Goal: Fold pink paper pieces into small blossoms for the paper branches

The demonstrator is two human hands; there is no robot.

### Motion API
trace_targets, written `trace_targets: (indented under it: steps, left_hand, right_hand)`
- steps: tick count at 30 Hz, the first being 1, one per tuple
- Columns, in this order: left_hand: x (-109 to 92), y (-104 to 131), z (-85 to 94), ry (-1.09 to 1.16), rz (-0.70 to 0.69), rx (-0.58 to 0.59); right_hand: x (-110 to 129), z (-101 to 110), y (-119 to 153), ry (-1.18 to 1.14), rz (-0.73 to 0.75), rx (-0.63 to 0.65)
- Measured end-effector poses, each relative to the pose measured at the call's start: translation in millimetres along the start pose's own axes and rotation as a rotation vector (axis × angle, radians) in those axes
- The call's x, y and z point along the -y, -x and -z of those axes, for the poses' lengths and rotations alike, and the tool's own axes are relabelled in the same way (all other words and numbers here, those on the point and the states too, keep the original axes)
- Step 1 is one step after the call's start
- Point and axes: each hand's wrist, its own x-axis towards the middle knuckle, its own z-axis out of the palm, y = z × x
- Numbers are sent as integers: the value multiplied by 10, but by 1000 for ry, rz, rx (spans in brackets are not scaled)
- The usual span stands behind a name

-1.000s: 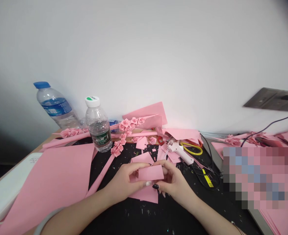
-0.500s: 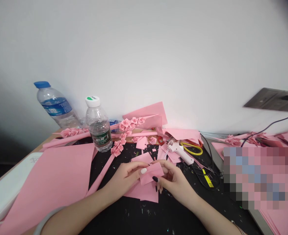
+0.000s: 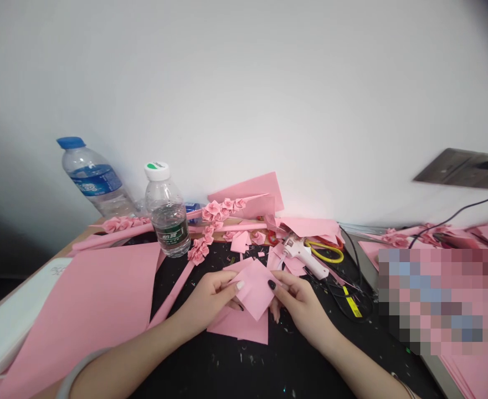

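Note:
A small pink paper square [image 3: 255, 289] is held up between both hands, turned with one corner toward me. My left hand [image 3: 212, 299] pinches its left corner, the thumb lying on top. On the opposite corner my right hand [image 3: 296, 296] pinches it the same way, thumb over the front. Below the square, more pink paper sheets [image 3: 254, 332] lie on the black mat [image 3: 227, 368]. Just beyond the hands is a small pink folded piece [image 3: 240, 242].
A white glue gun [image 3: 306, 257] and yellow-handled scissors [image 3: 327, 254] lie behind my right hand. Pink paper flower stems [image 3: 200, 249] run behind the left. A water bottle [image 3: 169, 221] stands there, with a blue-capped bottle [image 3: 96, 180] farther left. Large pink paper [image 3: 98, 293] covers the left side.
The paper, earlier a folded rectangle, is now opened out into a flat square turned on its corner. Both hands have shifted to its two side corners.

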Motion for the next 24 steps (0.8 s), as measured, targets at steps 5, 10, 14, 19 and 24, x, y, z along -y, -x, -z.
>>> trace_targets:
  steps: [5,10,14,19,24]
  left_hand:
    - [-9,5,40,212,44,-3]
    - [-16,-2,54,285,59,-3]
    - [-26,14,17,-64,-53,-21]
    - [-5,39,-13,-530,-184,-145]
    - [-24,15,-26,-164,-123,-124]
  right_hand:
    - [12,16,9,-306,-48,-6]
    - [28,36,19,-415,-78,18]
    - [14,47,17,-257,-69,-3]
    - [19,-41,63,-84,21,-9]
    - [-7,-108,89,8,12,17]
